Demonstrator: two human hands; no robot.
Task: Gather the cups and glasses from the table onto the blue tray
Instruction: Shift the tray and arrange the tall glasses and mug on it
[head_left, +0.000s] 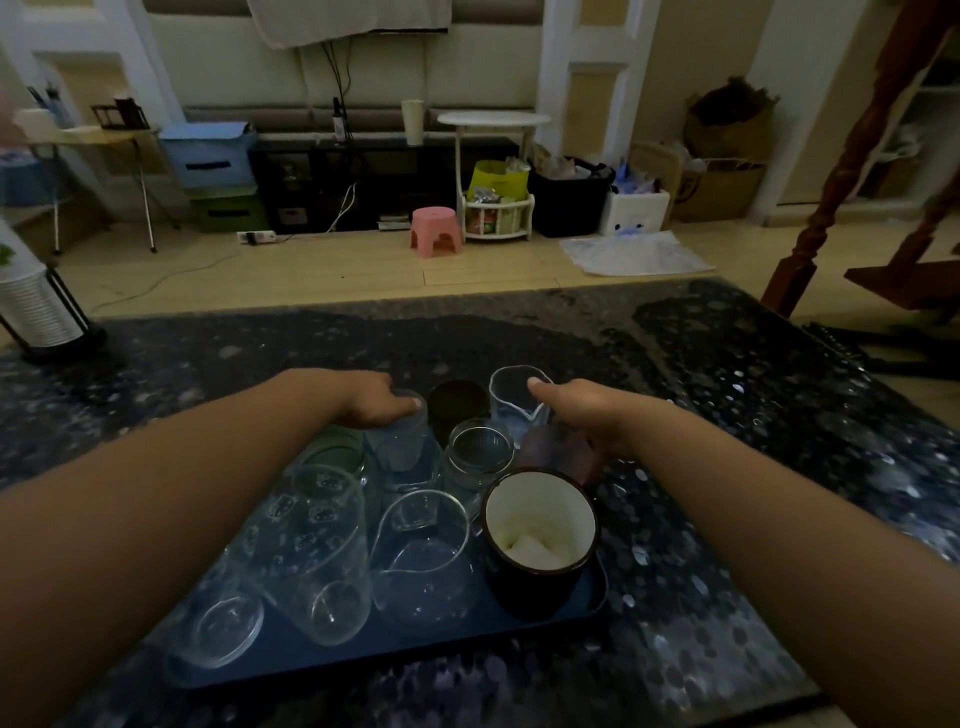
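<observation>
The blue tray (597, 597) on the bench (753, 467) was crowded with glassware. A frosted glass (397, 441) was gripped by the left hand (376, 402), a dark cup (558, 452) by the right hand (582, 415). Placement seemed nearly finished; careful release among close-packed neighbours was called for next.

Dim room, pale wooden floor (322, 270), pink stool (435, 231), perhaps cream walls (467, 73)

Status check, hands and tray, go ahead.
Left hand grips frosted glass. Right hand on dark cup. Blue tray crowded with glassware.
</observation>
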